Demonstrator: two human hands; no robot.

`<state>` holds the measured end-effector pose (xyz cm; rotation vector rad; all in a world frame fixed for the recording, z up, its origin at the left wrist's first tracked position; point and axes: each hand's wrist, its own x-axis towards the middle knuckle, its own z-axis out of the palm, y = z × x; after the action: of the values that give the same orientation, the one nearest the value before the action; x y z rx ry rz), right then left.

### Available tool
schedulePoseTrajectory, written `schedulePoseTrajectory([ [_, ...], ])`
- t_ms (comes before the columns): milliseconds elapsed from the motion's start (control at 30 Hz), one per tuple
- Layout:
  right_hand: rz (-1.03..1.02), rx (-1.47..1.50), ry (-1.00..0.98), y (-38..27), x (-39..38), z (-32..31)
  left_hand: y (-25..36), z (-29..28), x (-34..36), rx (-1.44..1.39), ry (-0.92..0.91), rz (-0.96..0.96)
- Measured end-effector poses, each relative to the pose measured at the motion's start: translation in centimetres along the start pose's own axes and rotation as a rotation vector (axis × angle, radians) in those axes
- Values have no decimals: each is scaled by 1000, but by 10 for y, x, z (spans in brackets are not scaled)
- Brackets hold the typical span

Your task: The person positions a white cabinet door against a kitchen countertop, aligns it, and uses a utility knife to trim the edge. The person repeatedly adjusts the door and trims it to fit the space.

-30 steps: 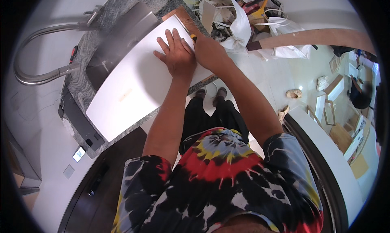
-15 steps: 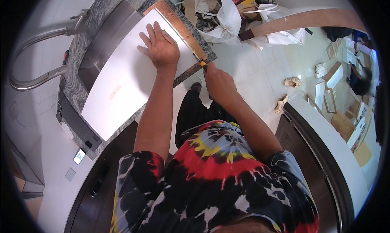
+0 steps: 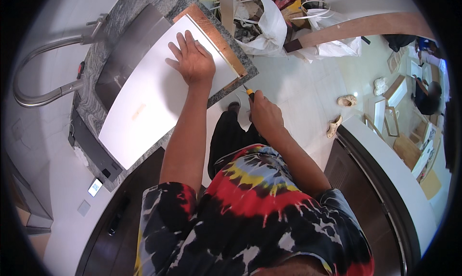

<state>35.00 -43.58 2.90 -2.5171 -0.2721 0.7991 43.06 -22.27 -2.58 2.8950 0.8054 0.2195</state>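
A long white board (image 3: pixel 149 100) lies across the sink and the granite counter. My left hand (image 3: pixel 196 59) is pressed flat on it, fingers spread. Along the board's far right edge runs a brown wooden strip (image 3: pixel 216 38), with a narrow groove or gap between a thin white strip and the board. My right hand (image 3: pixel 267 113) is closed round a black-and-yellow handled tool (image 3: pixel 250 92) with a thin metal tip. That tip stands just off the board's near right corner, apart from it. Whether it is a blade or a shaft, I cannot tell.
A curved steel faucet (image 3: pixel 48 95) stands left of the sink (image 3: pixel 130 47). Beyond the counter (image 3: pixel 250 69) are white sacks (image 3: pixel 269 33) of scraps and tools. Tan clogs (image 3: pixel 346 100) lie on the floor at right, near wooden frames and another person (image 3: pixel 427 95). A lit phone (image 3: pixel 95 187) is at lower left.
My right hand has drawn the tool back from the board's corner, toward my body and slightly right. My left hand stays flat on the board.
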Motion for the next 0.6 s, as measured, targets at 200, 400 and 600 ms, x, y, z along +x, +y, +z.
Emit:
schedulePoseTrajectory([
  [200, -49, 42, 128, 17, 0, 27, 2, -2, 0, 20, -7, 2],
  [400, -58, 173, 116, 15, 6, -6, 3, -3, 1, 3, -1, 0],
  [600, -190, 227, 197, -35, 93, -50, 6, -9, 0, -39, -48, -28],
])
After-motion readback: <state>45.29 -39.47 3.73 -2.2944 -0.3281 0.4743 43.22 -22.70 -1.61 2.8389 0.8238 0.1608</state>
